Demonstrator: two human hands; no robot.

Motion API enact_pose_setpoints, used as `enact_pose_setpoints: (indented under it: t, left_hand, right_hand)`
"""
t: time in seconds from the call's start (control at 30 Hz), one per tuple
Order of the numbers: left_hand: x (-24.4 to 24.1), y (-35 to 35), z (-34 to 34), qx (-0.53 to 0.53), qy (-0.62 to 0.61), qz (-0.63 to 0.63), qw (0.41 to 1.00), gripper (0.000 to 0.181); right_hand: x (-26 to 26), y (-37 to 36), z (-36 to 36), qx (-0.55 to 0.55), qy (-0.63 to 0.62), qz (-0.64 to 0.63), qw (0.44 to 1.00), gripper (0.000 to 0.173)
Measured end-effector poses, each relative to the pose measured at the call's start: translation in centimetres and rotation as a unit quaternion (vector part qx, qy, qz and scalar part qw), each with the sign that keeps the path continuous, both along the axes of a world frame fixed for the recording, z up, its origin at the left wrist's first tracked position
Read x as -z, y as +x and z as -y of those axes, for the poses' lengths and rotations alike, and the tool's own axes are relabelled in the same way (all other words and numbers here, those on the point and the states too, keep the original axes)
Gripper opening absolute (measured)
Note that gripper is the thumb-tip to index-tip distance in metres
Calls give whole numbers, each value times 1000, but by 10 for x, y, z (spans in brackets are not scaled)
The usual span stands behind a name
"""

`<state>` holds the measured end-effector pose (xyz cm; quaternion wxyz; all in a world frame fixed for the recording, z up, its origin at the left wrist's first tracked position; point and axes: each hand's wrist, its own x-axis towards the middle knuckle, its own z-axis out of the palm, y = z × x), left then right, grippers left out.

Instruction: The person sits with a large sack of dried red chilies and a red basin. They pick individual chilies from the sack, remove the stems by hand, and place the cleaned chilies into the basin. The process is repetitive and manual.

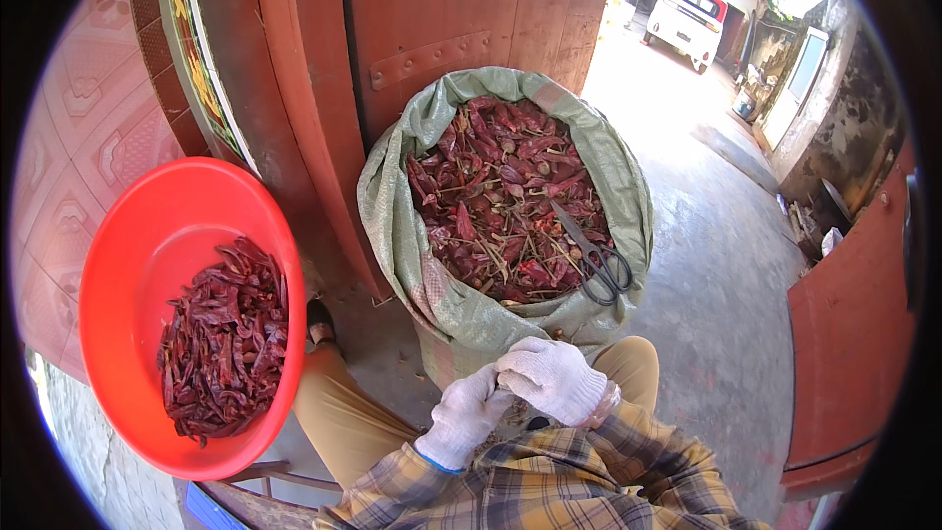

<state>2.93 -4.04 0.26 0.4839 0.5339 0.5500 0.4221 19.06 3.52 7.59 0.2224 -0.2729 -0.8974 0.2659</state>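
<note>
In white knit gloves, my left hand point(465, 412) and my right hand point(550, 378) meet at the fingertips, low in front of my body. Their fingers are curled together, and whatever may be between them is hidden. Just beyond them stands a green woven sack point(471, 320) with its rim rolled down. Dried red chilli peppers point(515, 162) fill it, mixed with loose stems point(508, 250). Black-handled scissors point(597, 258) lie on the peppers at the sack's right side, blades pointing away from me. To my left, a red plastic basin point(125, 294) holds more dried chillies point(228, 338).
A red wooden door point(471, 7) stands right behind the sack. Another red panel point(846, 368) rises at the right. Beyond lies a concrete yard point(706, 235) with a red-and-white vehicle point(684, 22). Under the basin is a stand or chair frame point(257, 500).
</note>
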Motion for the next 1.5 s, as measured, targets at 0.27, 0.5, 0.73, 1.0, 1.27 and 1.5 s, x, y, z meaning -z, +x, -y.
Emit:
enact_pose_setpoints:
  t: [0.27, 0.5, 0.73, 1.0, 1.27, 1.5]
  left_hand:
    - [6, 3, 3, -17, 57, -86, 994, 24]
    - [2, 2, 4, -2, 131, -179, 975, 21]
    - [19, -4, -1, 91, 187, -273, 939, 24]
    - [13, 1, 7, 26, -140, 158, 977, 13]
    - [18, 1, 8, 41, -152, 355, 922, 12]
    - [21, 4, 13, 12, -159, 443, 883, 21]
  right_hand:
    - [28, -3, 14, 156, -410, -159, 884, 16]
    - [25, 2, 11, 215, -631, -187, 721, 15]
    - [76, 37, -8, 74, -809, -279, 512, 16]
    - [25, 41, -5, 141, -206, 75, 965, 26]
    - [-9, 26, -76, 227, 60, 149, 961, 27]
    - [25, -4, -129, 260, 62, 149, 952, 28]
